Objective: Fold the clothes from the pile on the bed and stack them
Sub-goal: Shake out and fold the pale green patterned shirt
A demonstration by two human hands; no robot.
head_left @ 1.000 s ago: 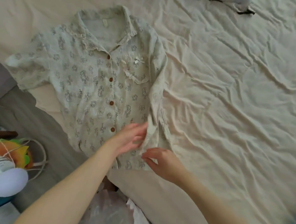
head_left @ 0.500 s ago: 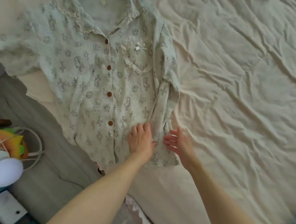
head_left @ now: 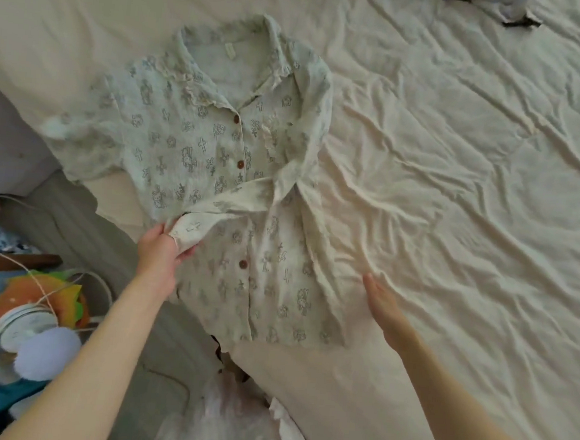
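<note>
Left hand [head_left: 160, 257]: we are pinching the shirt's [head_left: 190, 151] sleeve [head_left: 191, 231].
Right hand [head_left: 383, 307]: we are keeping fingers straight, holding nothing, beside the shirt on the bed [head_left: 457, 163].

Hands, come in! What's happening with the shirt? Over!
Left hand pinching folded-over sleeve. Right hand flat on bed sheet beside shirt. Nothing blocking.

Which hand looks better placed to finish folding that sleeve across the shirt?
Probably the left hand: it already pinches the sleeve pulled across the shirt. The right hand is flat, beside the hem.
</note>
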